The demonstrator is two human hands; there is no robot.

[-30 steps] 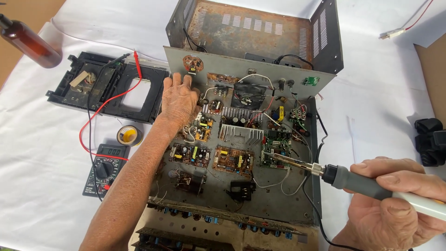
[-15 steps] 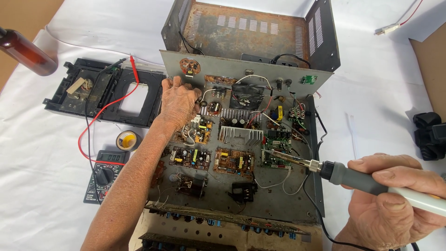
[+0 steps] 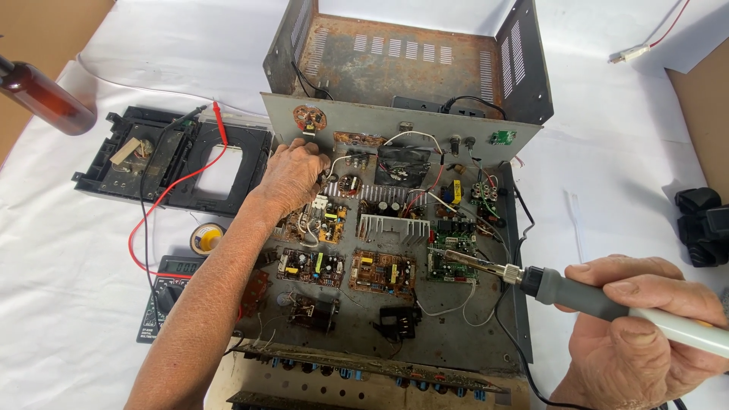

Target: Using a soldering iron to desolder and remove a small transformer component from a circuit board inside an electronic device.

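Note:
An opened metal amplifier chassis (image 3: 507,304) lies on a white cloth, filled with several small circuit boards, a finned heat sink (image 3: 392,225) and loose wires. My left hand (image 3: 292,176) rests with curled fingers on the boards at the chassis's upper left, touching the wiring there. My right hand (image 3: 642,326) grips a soldering iron (image 3: 577,294) with a grey and white handle. Its metal tip (image 3: 456,256) hovers over the green board (image 3: 452,254) at the centre right.
A black disc-drive tray (image 3: 163,163) with red and black probe leads lies at the left. A multimeter (image 3: 168,292) and a solder reel (image 3: 205,238) sit below it. A brown bottle (image 3: 42,95) stands far left. A rusty cover (image 3: 410,61) stands behind; a black part (image 3: 702,224) sits right.
The view has shifted slightly. The soldering iron tip has stayed over the green board, and my left hand has kept its place on the upper left boards.

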